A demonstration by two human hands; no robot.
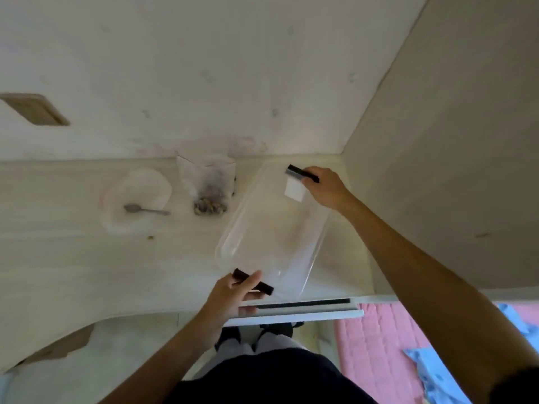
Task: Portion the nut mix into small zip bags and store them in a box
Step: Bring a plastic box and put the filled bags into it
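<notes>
Far left on the desk (73, 258): a pale dish (137, 196) with a spoon (145, 210) lying across its near edge, bowl end to the left. Just right of it a clear bag (208, 185) stands against the back wall, nut mix (210, 206) sunk to the bottom. Next right, the clear box (271, 228) sits on the desk, between both hands; long axis runs diagonal, near-left to far-right, far end almost in the wall corner. Left hand (230, 298) at the near short end, thumb and fingers curled round the black clip (253, 281) there. Right hand (326, 188) at the far short end, fingers wrapped over the other black clip (303, 174), a white label (294, 191) just under it. Whether the lid is on I cannot tell; no filled small bags visible. Step in hand looks like working the two end clips, open or shut, can't tell which. To do it well: move both clips together so the light box doesn't skid or twist, keep it flat on the desk, and keep the left elbow off the bag so the nuts don't tip. Portioning looks not yet started.
</notes>
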